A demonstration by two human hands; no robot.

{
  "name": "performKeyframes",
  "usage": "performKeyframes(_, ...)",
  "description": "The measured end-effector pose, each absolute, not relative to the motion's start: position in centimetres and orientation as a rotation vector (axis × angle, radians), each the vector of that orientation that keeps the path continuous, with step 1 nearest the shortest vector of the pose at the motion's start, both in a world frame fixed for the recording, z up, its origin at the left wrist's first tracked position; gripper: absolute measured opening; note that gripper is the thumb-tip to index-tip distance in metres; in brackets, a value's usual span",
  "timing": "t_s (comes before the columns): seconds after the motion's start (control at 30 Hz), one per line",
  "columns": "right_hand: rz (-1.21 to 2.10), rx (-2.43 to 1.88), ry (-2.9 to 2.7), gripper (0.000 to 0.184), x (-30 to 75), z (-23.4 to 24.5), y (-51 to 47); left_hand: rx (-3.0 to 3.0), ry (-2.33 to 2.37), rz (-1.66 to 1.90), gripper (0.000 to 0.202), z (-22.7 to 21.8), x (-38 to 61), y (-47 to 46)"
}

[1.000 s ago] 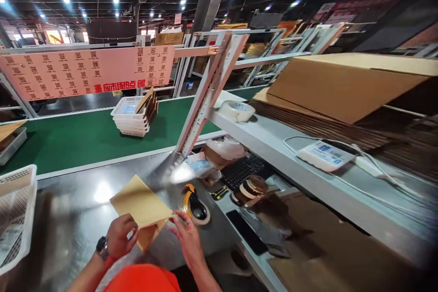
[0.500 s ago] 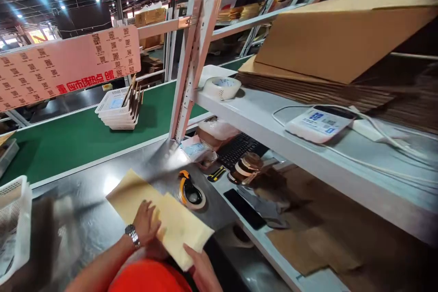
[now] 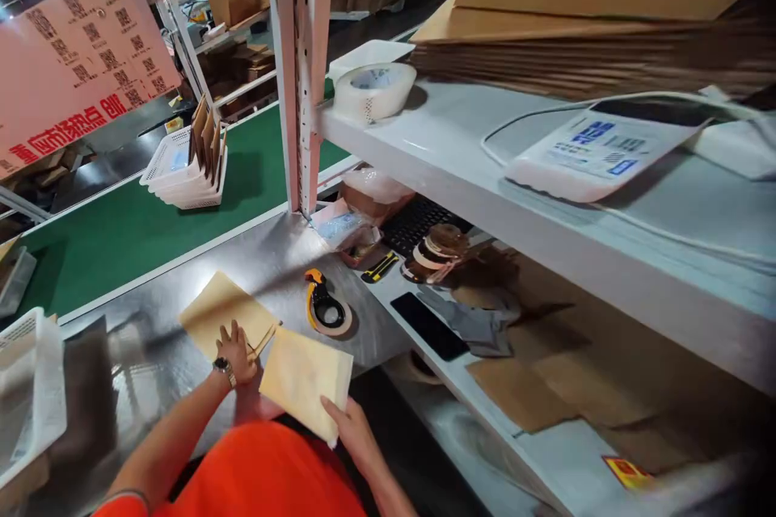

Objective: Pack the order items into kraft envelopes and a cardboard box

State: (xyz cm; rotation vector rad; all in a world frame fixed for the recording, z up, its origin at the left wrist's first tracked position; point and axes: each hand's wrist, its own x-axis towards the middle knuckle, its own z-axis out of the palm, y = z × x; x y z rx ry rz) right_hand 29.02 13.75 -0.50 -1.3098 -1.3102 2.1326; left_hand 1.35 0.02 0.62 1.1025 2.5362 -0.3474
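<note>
You stand at a brushed steel worktable (image 3: pixel 272 258) in a dim warehouse. A green conveyor belt (image 3: pixel 121 234) runs along its far edge and carries a stack of white perforated plastic baskets (image 3: pixel 175 178). To your right a white metal shelf (image 3: pixel 454 153) bears a roll of clear packing tape (image 3: pixel 374 89), a white flat electronic device with a cable (image 3: pixel 600 149) and a pile of flat brown cardboard sheets (image 3: pixel 575 40). An orange and black tape dispenser (image 3: pixel 324 308) lies on the steel near your work.

Your left hand (image 3: pixel 236 351) lies open, fingers spread, palm pressed flat on a tan kraft-paper sheet (image 3: pixel 212 311) near the table's front edge; it grips nothing. Your right hand (image 3: pixel 355 432) is closed on the near corner of a pale yellow paper envelope (image 3: pixel 306 376), which lies just beside the tan sheet and overhangs the table's front edge. Whether the two pieces are joined cannot be told.
</note>
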Motion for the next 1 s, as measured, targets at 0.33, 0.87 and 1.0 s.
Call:
performKeyframes(0.33, 2.249, -1.317, -1.207, 0.057, 29.5, -1.0, 14.5, 1.055, 2.559, -0.306, 0.093, 1.6, 0.9, -0.2)
performKeyframes(0.87, 2.223, -1.357, -1.038, 0.056, 28.2, 0.5, 12.1, 1.031, 2.662, -0.174, 0.043, 3.7, 1.7, 0.0)
performKeyframes(1.0, 2.194, -1.378, -1.036, 0.053, 28.1, 1.0, 11.9, 1.007, 2.515, -0.21, 0.033, 2.8, 3.1, -2.5)
